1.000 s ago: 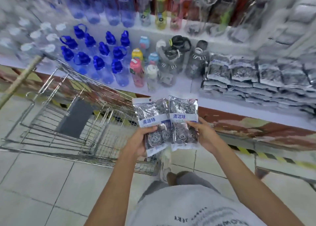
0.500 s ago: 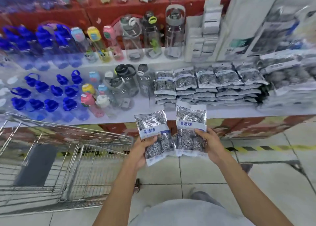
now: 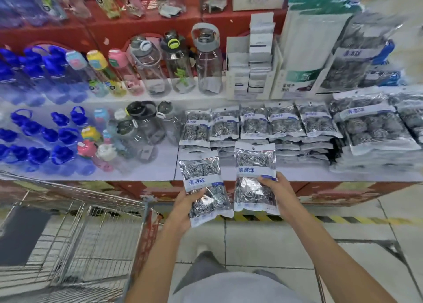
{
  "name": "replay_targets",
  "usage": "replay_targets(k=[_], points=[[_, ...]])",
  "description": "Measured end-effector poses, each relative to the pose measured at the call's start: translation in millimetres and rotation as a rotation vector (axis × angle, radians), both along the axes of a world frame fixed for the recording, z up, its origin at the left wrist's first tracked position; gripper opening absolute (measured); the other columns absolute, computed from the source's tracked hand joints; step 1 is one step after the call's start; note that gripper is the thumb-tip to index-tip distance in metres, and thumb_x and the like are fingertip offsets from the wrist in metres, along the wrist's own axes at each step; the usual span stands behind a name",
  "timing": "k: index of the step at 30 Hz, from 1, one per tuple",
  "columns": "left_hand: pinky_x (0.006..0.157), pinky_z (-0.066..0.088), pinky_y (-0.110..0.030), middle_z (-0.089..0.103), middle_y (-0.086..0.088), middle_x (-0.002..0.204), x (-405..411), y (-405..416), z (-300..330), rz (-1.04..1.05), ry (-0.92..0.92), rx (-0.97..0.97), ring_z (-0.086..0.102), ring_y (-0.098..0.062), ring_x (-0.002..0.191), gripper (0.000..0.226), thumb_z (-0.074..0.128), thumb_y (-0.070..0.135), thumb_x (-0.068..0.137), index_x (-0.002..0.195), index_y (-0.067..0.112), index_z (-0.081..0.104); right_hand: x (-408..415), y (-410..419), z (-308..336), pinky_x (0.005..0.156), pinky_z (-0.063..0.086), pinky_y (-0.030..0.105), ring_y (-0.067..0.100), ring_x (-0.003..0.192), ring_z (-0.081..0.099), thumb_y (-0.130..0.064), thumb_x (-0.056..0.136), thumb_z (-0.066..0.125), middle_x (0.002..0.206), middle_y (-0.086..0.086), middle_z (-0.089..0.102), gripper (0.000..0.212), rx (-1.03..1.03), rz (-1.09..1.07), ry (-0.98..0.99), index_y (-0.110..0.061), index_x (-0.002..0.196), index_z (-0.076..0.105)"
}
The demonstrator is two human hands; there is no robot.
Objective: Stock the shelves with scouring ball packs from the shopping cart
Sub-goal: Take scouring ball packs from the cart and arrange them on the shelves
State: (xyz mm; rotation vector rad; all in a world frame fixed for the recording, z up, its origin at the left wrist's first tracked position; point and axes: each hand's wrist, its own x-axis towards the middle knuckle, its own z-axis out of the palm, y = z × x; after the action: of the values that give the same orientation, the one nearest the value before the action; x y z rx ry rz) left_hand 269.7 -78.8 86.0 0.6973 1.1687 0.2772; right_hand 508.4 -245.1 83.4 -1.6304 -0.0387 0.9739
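- Left hand (image 3: 183, 207) is gripping one scouring ball pack (image 3: 204, 188); right hand (image 3: 275, 191) is pinching a second pack (image 3: 255, 176).
- Both packs are hovering before the lower shelf (image 3: 137, 174), not yet placed.
- Stacked packs (image 3: 256, 124) are already occupying the shelf.
- Shopping cart (image 3: 91, 234) is appearing empty where visible.

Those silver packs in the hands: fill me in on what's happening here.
A person is restocking a store shelf. The left hand holds one scouring ball pack and the right hand holds another pack, both held up in front of the lower shelf. Rows of the same packs already lie stacked there, beside water bottles. The shopping cart stands to the left. Neither held pack is on the shelf yet.
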Motion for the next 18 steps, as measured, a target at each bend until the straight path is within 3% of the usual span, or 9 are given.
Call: replay_targets(k=[2,5,7,9,15,16,18], points=[[0.092,0.059,-0.051,0.074,0.004,0.119,14.2,16.4,-2.0,0.009,0.035,0.085,0.060,-0.026,0.122,0.047,0.090,0.017,0.078,0.121,0.027,0.073,14.7,16.0,-3.0,0.079,0.049,0.031,0.016,0.103,0.069,-0.021,0.083,0.086,0.111,0.001,0.076,0.037,-0.014,-0.010,-0.004,-0.027,0.112,0.064],[0.096,0.055,-0.065,0.073,-0.002,0.126,36.9,48.6,-4.5,0.037,-0.006,0.065,0.063,-0.033,0.124,0.043,0.087,0.013,0.082,0.119,0.030,0.072,35.7,46.9,-3.7,0.075,0.045,0.029,0.012,0.103,0.065,-0.020,0.085,0.085,0.109,-0.005,0.072,0.038,-0.054,-0.009,-0.034,-0.027,0.114,0.062],[0.102,0.051,-0.066,0.073,-0.004,0.128,52.2,74.8,-8.5,0.036,-0.001,0.095,0.063,-0.035,0.127,0.047,0.085,0.011,0.084,0.125,0.028,0.069,51.2,70.5,-3.9,0.078,0.043,0.031,0.012,0.104,0.064,-0.021,0.086,0.085,0.113,-0.005,0.071,0.045,-0.070,0.002,-0.054,-0.023,0.124,0.061],[0.104,0.050,-0.065,0.074,-0.007,0.126,69.5,101.4,-13.1,0.014,-0.022,0.117,0.064,-0.037,0.125,0.046,0.083,0.010,0.087,0.127,0.026,0.067,68.2,94.8,-3.0,0.078,0.043,0.030,0.014,0.106,0.064,-0.022,0.086,0.085,0.116,-0.002,0.071,0.041,-0.087,0.004,-0.070,-0.023,0.121,0.063],[0.098,0.054,-0.045,0.079,0.004,0.115,129.5,181.5,-11.4,-0.109,0.039,0.234,0.068,-0.019,0.115,0.042,0.084,0.016,0.086,0.123,0.024,0.068,114.2,175.6,8.4,0.103,0.040,0.042,0.026,0.120,0.056,-0.027,0.087,0.083,0.130,0.000,0.060,0.065,-0.132,0.001,-0.076,-0.018,0.142,0.049],[0.096,0.053,-0.043,0.079,0.005,0.113,139.4,193.7,-11.6,-0.126,0.049,0.231,0.067,-0.018,0.116,0.041,0.084,0.017,0.085,0.122,0.025,0.068,121.7,187.3,7.5,0.105,0.041,0.043,0.022,0.112,0.060,-0.026,0.088,0.083,0.121,-0.004,0.063,0.059,-0.142,0.007,-0.087,-0.017,0.138,0.053],[0.100,0.052,-0.045,0.077,0.001,0.120,158.1,214.9,-15.8,-0.158,0.057,0.206,0.065,-0.022,0.121,0.042,0.084,0.017,0.086,0.125,0.023,0.067,132.5,207.2,5.8,0.098,0.042,0.040,0.008,0.089,0.058,-0.020,0.088,0.082,0.096,-0.015,0.060,0.027,-0.174,0.030,-0.119,-0.025,0.106,0.062]])
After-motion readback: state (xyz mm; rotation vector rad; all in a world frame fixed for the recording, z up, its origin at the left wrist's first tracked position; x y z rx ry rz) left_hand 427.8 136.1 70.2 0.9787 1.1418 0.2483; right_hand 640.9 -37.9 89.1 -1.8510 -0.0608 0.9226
